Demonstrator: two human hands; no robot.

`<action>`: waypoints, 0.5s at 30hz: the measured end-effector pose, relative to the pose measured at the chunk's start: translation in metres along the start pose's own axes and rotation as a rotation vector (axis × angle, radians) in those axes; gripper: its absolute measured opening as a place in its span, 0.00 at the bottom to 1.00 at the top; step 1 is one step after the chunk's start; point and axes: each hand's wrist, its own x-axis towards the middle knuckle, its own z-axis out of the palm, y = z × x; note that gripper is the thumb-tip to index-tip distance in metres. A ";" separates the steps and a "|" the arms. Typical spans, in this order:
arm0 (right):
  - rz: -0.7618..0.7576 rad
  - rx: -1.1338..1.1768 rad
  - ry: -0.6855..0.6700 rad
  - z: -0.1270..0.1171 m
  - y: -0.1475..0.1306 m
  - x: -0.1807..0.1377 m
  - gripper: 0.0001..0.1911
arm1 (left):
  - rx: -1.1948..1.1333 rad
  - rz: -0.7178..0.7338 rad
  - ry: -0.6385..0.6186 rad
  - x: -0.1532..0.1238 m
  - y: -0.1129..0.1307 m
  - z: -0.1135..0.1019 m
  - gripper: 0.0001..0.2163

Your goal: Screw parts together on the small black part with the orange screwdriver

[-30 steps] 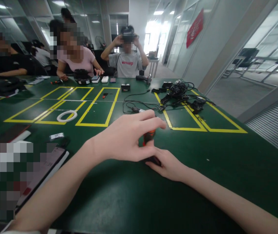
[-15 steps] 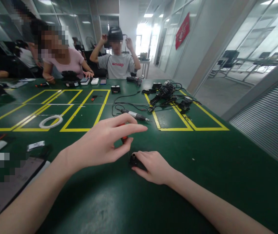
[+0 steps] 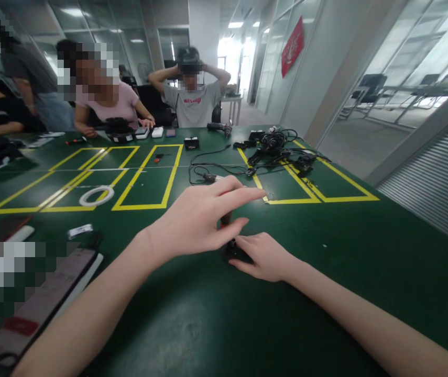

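Observation:
My left hand [image 3: 204, 214] holds a small red and black screwdriver [image 3: 226, 217], most of it hidden behind the fingers and thumb. The index finger reaches out to the right, past the handle. Just below, my right hand [image 3: 265, 256] presses a small black part [image 3: 239, 255] against the green tabletop, thumb on its near side and fingers over the top. A short round post stands up from that part, right under the screwdriver. Whether the screwdriver's tip touches it I cannot tell.
A white tape ring [image 3: 96, 196] lies at left, near a small white packet [image 3: 79, 231]. Behind my left hand is a corded pen-shaped tool [image 3: 211, 178]. Tangled black cables [image 3: 274, 144] sit far right. Across the table [image 3: 286, 314] are two seated people.
The whole view has shifted, so both hands appear farther right. My left hand is closer over the black part, its screwdriver now nearly above the post. Opposite, a person's hands moved behind their head.

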 end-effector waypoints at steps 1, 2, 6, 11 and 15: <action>0.003 0.000 0.000 0.000 0.000 0.000 0.09 | 0.003 0.021 0.000 0.000 0.001 0.001 0.20; 0.005 -0.001 -0.001 0.001 0.000 0.000 0.09 | 0.004 0.036 0.006 0.001 0.001 0.002 0.21; -0.011 0.011 0.007 0.002 0.001 0.000 0.08 | 0.038 -0.008 -0.004 0.002 0.004 0.002 0.23; -0.030 0.047 0.025 0.002 0.002 0.002 0.09 | 0.056 0.005 -0.006 0.002 0.003 0.003 0.22; -0.034 0.042 0.011 0.003 0.003 0.002 0.10 | 0.045 -0.002 -0.011 0.001 0.002 0.003 0.23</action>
